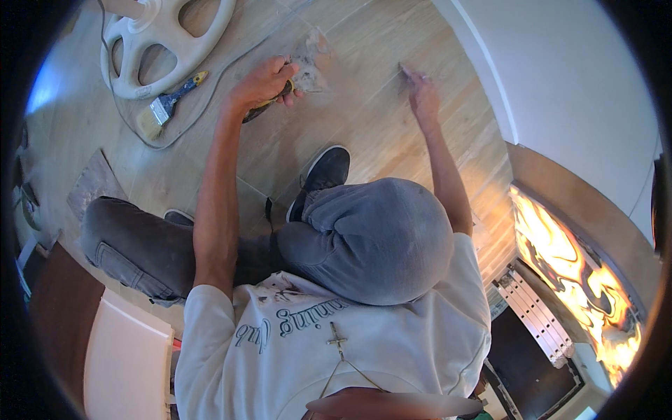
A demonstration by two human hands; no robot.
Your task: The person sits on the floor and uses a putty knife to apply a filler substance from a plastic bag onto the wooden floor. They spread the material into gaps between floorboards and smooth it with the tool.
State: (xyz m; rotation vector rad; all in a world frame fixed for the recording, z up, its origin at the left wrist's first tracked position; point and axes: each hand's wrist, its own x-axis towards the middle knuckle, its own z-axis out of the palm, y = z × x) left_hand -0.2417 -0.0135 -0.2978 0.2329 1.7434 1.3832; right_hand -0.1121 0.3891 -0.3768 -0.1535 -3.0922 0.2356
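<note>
My left hand (266, 85) is closed around a hand tool with a black and yellow handle (260, 110), low over the wood-look floor. The tool's exact kind is partly hidden by my fingers. Beside that hand lies a smeared, greyish, dusty patch (313, 61), perhaps a thin sheet or scraped residue. Farther right, my right hand (423, 94) reaches down to the floor with its index finger stretched out. A small dark spot (402, 68) shows at the fingertip, by a joint line; what it is cannot be made out.
A flat paintbrush (166, 105) lies on the floor left of my left hand. A thin cable (183, 133) curls around it, below a white wheel-shaped base (164, 42). A grey-brown flat piece (96, 183) lies near my knee. At right stand a white wall (560, 77) and a flame-patterned panel (570, 259).
</note>
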